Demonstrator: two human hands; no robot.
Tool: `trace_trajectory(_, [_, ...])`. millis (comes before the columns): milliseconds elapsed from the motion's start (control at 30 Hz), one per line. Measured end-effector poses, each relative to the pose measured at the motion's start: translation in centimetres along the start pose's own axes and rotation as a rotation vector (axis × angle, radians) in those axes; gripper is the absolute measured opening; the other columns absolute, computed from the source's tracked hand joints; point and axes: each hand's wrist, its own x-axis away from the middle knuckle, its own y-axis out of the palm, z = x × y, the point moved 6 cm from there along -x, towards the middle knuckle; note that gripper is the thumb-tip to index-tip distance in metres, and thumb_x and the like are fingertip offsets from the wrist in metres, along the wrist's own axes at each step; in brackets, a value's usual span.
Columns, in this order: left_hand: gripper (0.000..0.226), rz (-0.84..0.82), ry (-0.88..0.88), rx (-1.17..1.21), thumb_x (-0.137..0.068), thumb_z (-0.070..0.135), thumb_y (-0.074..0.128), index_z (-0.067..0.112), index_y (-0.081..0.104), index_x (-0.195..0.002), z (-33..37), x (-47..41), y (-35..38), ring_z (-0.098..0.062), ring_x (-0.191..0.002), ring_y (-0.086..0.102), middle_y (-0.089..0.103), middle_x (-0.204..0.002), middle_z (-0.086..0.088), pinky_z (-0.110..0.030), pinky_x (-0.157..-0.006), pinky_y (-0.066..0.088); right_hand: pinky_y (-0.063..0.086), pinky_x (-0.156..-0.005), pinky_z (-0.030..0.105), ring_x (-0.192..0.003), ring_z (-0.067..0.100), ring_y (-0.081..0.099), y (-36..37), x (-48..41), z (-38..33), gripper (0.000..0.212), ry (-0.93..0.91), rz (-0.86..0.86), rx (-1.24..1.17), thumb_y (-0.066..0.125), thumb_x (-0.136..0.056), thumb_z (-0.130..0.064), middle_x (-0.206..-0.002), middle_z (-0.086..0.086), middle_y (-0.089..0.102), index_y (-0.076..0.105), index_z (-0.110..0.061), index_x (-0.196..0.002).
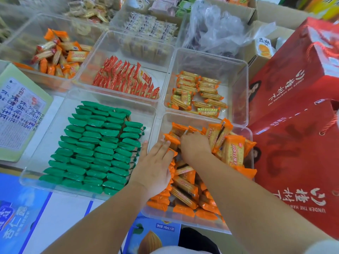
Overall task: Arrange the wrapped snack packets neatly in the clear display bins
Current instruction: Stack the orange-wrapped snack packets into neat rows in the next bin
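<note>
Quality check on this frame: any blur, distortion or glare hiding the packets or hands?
Head view: wide-angle bend bows the red carton and the bin walls, which carry faint sheen; far bins along the top are soft; green packets and orange packets read clearly; left hand and right hand slightly soft; light even.

Forearms bare; white sleeve edge, right arm.

We've got two hands in there, left hand and right hand. Five clear bins near us: one of green packets, one of orange packets, one of red packets, one of gold packets, and one far-left orange mix. Two red gift boxes on the right. The packets overlap, so no exact tally.
</note>
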Motion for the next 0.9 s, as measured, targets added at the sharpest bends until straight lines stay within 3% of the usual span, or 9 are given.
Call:
trace_trajectory(100, [0.046, 0.008, -0.013, 0.014, -0.091, 0.032, 0.056, 0.029, 0.048, -0.136, 0.0, 0.0, -0.2, -0.020, -0.151, 0.020, 0.032, -0.161, 0.002, -0.060, -0.122, 0.012, 0.042, -0.081, 0.043, -0.116, 0.032, 0.049, 0.6, -0.4, -0.6, 0.041, 0.057, -0.025, 0.028, 0.068, -0.089, -0.039, -0.122, 0.009, 0.056, 0.061, -0.015, -0.121])
trace_trajectory(200, [0.045, 0.022, -0.015, 0.030, -0.089, 0.030, 0.060, 0.028, 0.052, -0.133, 0.0, 0.1, -0.4, -0.020, -0.148, 0.026, 0.040, -0.156, 0.002, -0.061, -0.120, 0.019, 0.041, -0.091, 0.044, -0.116, 0.032, 0.047, 0.8, -0.2, -0.5, 0.039, 0.083, 0.011, -0.002, 0.069, -0.088, -0.038, -0.122, 0.007, 0.054, 0.062, -0.019, -0.121])
trace_trajectory(433, [0.043, 0.012, 0.022, -0.007, -0.082, 0.032, 0.064, 0.025, 0.065, -0.124, 0.1, 0.1, -0.2, -0.022, -0.136, 0.044, 0.057, -0.140, 0.002, -0.064, -0.117, 0.023, 0.042, -0.094, 0.038, -0.113, 0.027, 0.048, -0.6, 0.8, -0.2, 0.034, -0.007, 0.218, -0.160, 0.062, -0.089, -0.033, -0.118, 0.004, 0.054, 0.052, -0.017, -0.118])
trace_trajectory(500, [0.046, -0.028, 0.026, -0.039, -0.085, 0.037, 0.061, 0.025, 0.064, -0.130, 0.2, -0.1, 0.0, -0.021, -0.138, 0.039, 0.053, -0.145, 0.002, -0.064, -0.118, 0.016, 0.042, -0.093, 0.038, -0.113, 0.026, 0.050, -1.0, 1.1, 0.3, 0.037, -0.072, 0.247, -0.239, 0.064, -0.089, -0.035, -0.117, 0.002, 0.060, 0.054, -0.019, -0.121])
trace_trajectory(600, [0.052, -0.079, 0.018, -0.078, -0.090, 0.042, 0.050, 0.025, 0.057, -0.138, 0.1, -0.2, 0.4, -0.020, -0.144, 0.023, 0.037, -0.157, 0.001, -0.064, -0.118, 0.005, 0.048, -0.091, 0.038, -0.118, 0.025, 0.055, -1.9, 1.1, 1.4, 0.054, -0.066, 0.259, -0.542, 0.073, -0.085, -0.035, -0.124, 0.001, 0.063, 0.054, -0.025, -0.134])
trace_trajectory(700, [0.051, -0.082, 0.023, -0.099, -0.089, 0.043, 0.050, 0.024, 0.056, -0.137, 0.0, -0.3, 0.4, -0.021, -0.144, 0.020, 0.032, -0.158, 0.000, -0.065, -0.118, 0.007, 0.050, -0.084, 0.033, -0.111, 0.020, 0.061, -2.5, 0.3, 1.7, 0.064, -0.025, 0.254, -0.714, 0.083, -0.075, -0.037, -0.122, -0.001, 0.066, 0.055, -0.025, -0.131])
trace_trajectory(800, [0.047, -0.047, 0.024, -0.062, -0.086, 0.041, 0.055, 0.025, 0.055, -0.130, 0.1, -0.1, 0.1, -0.022, -0.140, 0.029, 0.041, -0.148, 0.001, -0.063, -0.119, 0.014, 0.051, -0.087, 0.032, -0.108, 0.019, 0.062, -2.1, -0.4, 0.7, 0.057, -0.084, 0.172, -0.750, 0.086, -0.073, -0.030, -0.120, 0.001, 0.064, 0.063, -0.020, -0.124])
trace_trajectory(900, [0.051, -0.001, 0.019, -0.048, -0.083, 0.039, 0.059, 0.024, 0.050, -0.131, 0.1, 0.0, -0.1, -0.023, -0.135, 0.038, 0.045, -0.139, 0.001, -0.061, -0.118, 0.021, 0.049, -0.091, 0.033, -0.111, 0.023, 0.062, -1.8, -0.5, -0.4, 0.040, -0.167, 0.157, -0.635, 0.077, -0.082, -0.024, -0.119, 0.003, 0.067, 0.069, -0.020, -0.121])
